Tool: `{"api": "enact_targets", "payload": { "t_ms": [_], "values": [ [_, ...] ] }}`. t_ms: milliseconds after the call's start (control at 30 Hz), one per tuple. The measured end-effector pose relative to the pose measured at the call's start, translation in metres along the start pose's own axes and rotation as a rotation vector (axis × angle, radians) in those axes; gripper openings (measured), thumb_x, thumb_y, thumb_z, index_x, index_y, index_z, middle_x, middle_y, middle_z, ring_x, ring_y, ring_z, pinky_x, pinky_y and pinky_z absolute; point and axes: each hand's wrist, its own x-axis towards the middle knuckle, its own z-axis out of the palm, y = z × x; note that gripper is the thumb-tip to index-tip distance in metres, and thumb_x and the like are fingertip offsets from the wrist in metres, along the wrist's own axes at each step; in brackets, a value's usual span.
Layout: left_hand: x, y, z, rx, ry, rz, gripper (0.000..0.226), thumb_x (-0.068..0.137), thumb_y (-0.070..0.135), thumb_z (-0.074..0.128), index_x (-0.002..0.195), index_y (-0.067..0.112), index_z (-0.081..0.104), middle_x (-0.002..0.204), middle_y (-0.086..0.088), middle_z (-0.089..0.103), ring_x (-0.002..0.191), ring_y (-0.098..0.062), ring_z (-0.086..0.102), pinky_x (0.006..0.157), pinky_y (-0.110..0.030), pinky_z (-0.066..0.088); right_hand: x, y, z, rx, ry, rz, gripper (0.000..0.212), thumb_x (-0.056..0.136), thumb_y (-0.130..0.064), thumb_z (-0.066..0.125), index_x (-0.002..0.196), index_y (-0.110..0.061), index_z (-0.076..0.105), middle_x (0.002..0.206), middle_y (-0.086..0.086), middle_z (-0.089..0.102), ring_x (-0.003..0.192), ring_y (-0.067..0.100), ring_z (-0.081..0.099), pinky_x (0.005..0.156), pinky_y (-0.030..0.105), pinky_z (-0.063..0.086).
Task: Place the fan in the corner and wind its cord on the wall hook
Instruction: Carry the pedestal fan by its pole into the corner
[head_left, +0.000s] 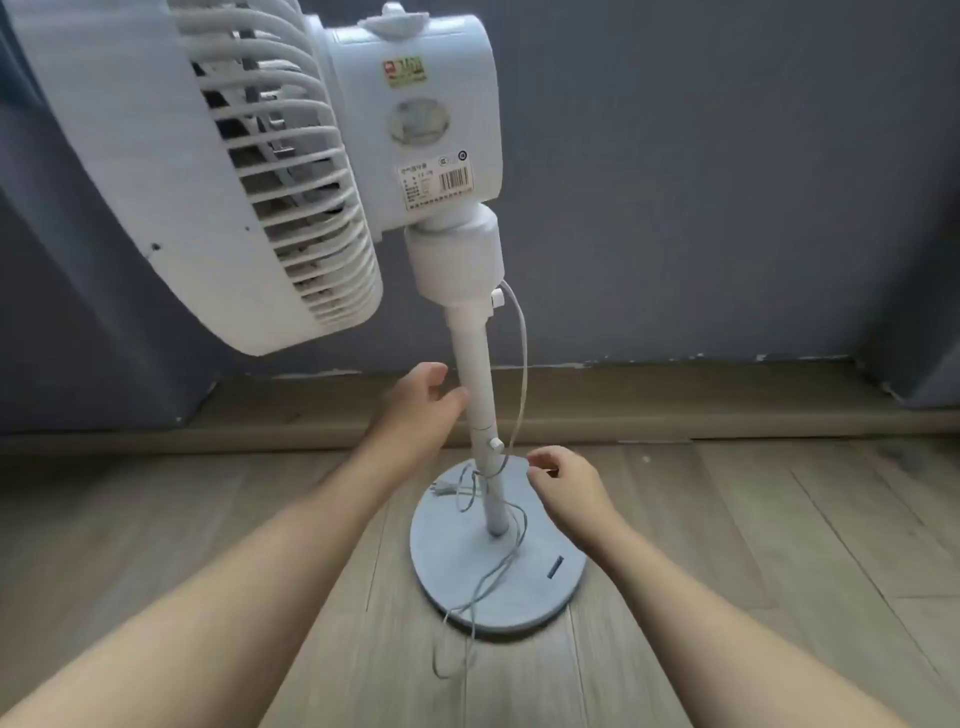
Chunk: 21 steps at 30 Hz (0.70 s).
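A white pedestal fan stands upright on its round grey base on the wood floor, head turned left. Its thin white cord hangs from the neck, loops loosely around the pole and trails over the base onto the floor; the plug lies on the base. My left hand is just left of the pole, fingers apart, fingertips at the pole or nearly so. My right hand hovers right of the pole above the base, fingers curled and apart, holding nothing. No wall hook is in view.
A blue-grey wall runs behind the fan with a brown baseboard step at its foot. A dark curtain hangs at the far left. A wall corner shows at the far right. Wood floor extends on both sides.
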Motion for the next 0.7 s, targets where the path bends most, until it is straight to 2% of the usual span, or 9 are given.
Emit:
{"api": "enact_targets", "payload": {
  "t_ms": [67, 200, 300, 333, 367, 400, 467, 567, 700],
  "values": [
    [0.008, 0.004, 0.002, 0.023, 0.031, 0.009, 0.048, 0.089, 0.035, 0.063, 0.134, 0.019, 0.054, 0.132, 0.005, 0.058, 0.119, -0.017, 0.057, 0.101, -0.038, 0.046, 0.007, -0.006, 0.008, 0.069, 0.081, -0.002, 0.028, 0.090, -0.018, 0.051, 0.114, -0.020, 0.064, 0.111, -0.007, 0.064, 0.100, 0.011, 0.059, 0.083, 0.024, 0.044],
    [0.026, 0.012, 0.008, -0.029, -0.009, 0.075, 0.020, 0.087, 0.031, 0.063, 0.105, 0.020, 0.062, 0.102, 0.006, 0.067, 0.097, -0.016, 0.064, 0.081, -0.034, 0.052, 0.016, -0.024, 0.022, 0.165, 0.125, -0.059, 0.017, 0.089, -0.017, 0.055, 0.102, -0.021, 0.066, 0.096, -0.012, 0.066, 0.096, 0.010, 0.061, 0.079, 0.022, 0.046],
    [0.038, 0.013, 0.009, -0.028, 0.018, 0.121, 0.016, 0.086, 0.031, 0.064, 0.095, 0.018, 0.061, 0.091, 0.003, 0.066, 0.087, -0.019, 0.063, 0.073, -0.033, 0.050, 0.025, -0.033, 0.033, 0.187, 0.166, -0.087, 0.018, 0.088, -0.018, 0.055, 0.103, -0.013, 0.064, 0.096, 0.000, 0.067, 0.094, 0.020, 0.061, 0.085, 0.034, 0.052],
    [0.041, 0.013, 0.009, -0.011, 0.020, 0.134, 0.016, 0.085, 0.031, 0.064, 0.093, 0.017, 0.062, 0.089, 0.002, 0.066, 0.086, -0.019, 0.063, 0.073, -0.034, 0.051, 0.028, -0.035, 0.037, 0.188, 0.172, -0.083, 0.019, 0.088, -0.018, 0.055, 0.102, -0.008, 0.061, 0.094, 0.006, 0.065, 0.091, 0.026, 0.058, 0.082, 0.037, 0.051],
    [0.044, 0.011, 0.009, -0.006, 0.019, 0.153, 0.016, 0.085, 0.031, 0.065, 0.093, 0.017, 0.062, 0.088, 0.002, 0.067, 0.084, -0.018, 0.064, 0.072, -0.034, 0.052, 0.033, -0.035, 0.041, 0.188, 0.163, -0.084, 0.016, 0.088, -0.020, 0.054, 0.097, -0.007, 0.057, 0.087, 0.005, 0.061, 0.084, 0.029, 0.054, 0.072, 0.035, 0.051],
    [0.043, 0.012, 0.008, 0.010, 0.011, 0.167, 0.016, 0.086, 0.030, 0.065, 0.093, 0.016, 0.062, 0.087, 0.003, 0.068, 0.082, -0.016, 0.064, 0.069, -0.031, 0.052, 0.037, -0.036, 0.046, 0.179, 0.146, -0.089, 0.011, 0.088, -0.021, 0.053, 0.090, -0.010, 0.051, 0.078, 0.001, 0.055, 0.075, 0.026, 0.049, 0.060, 0.029, 0.046],
    [0.043, 0.009, 0.005, 0.028, -0.001, 0.197, 0.014, 0.087, 0.029, 0.065, 0.092, 0.016, 0.062, 0.084, 0.005, 0.068, 0.078, -0.011, 0.062, 0.062, -0.023, 0.047, 0.044, -0.035, 0.053, 0.184, 0.114, -0.087, 0.010, 0.086, -0.022, 0.052, 0.085, -0.013, 0.049, 0.073, -0.001, 0.053, 0.066, 0.016, 0.044, 0.055, 0.026, 0.037],
    [0.044, 0.007, 0.002, 0.029, -0.010, 0.225, 0.014, 0.087, 0.029, 0.065, 0.090, 0.016, 0.062, 0.083, 0.004, 0.068, 0.076, -0.012, 0.062, 0.064, -0.025, 0.050, 0.051, -0.032, 0.059, 0.205, 0.087, -0.053, 0.014, 0.084, -0.019, 0.053, 0.097, -0.019, 0.058, 0.088, 0.001, 0.064, 0.070, 0.013, 0.052, 0.061, 0.028, 0.043],
    [0.045, 0.006, 0.002, 0.006, -0.006, 0.219, 0.014, 0.086, 0.031, 0.065, 0.090, 0.017, 0.063, 0.083, 0.004, 0.069, 0.080, -0.016, 0.064, 0.072, -0.033, 0.053, 0.059, -0.028, 0.061, 0.161, 0.103, -0.050, 0.013, 0.086, -0.021, 0.055, 0.098, -0.023, 0.058, 0.091, -0.005, 0.064, 0.080, 0.014, 0.058, 0.062, 0.027, 0.046]
  ]
}}
